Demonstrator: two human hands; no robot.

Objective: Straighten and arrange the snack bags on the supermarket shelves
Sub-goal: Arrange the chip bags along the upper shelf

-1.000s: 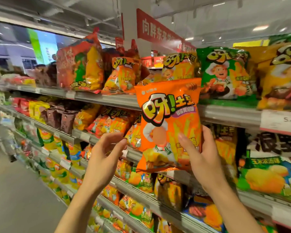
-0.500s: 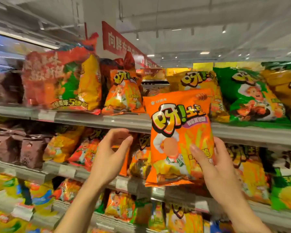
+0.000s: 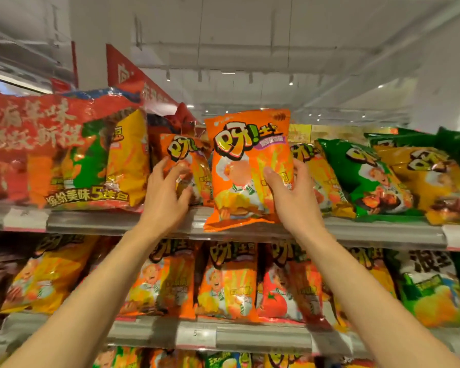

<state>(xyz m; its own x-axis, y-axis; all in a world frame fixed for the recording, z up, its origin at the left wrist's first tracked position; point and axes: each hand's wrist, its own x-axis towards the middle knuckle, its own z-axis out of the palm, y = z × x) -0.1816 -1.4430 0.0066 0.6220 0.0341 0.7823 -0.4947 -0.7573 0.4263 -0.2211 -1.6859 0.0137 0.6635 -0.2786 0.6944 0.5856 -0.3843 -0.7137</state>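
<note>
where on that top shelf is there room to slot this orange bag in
The one gap lies behind the held orange bag, between the small orange bag under the left hand and the yellow-orange bag by the right hand. Elsewhere the top shelf is packed.

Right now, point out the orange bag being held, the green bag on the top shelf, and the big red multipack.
orange snack bag (image 3: pixel 246 144), head view, printed logo.
green snack bag (image 3: pixel 367 179), head view, front panel.
red multipack (image 3: pixel 35 128), head view, red upper part.

right hand (image 3: pixel 290 200): grips orange snack bag (image 3: pixel 247 168), frame centre | left hand (image 3: pixel 165 197): touches smaller orange bag (image 3: pixel 189 155) | top shelf (image 3: pixel 117 221)
</note>
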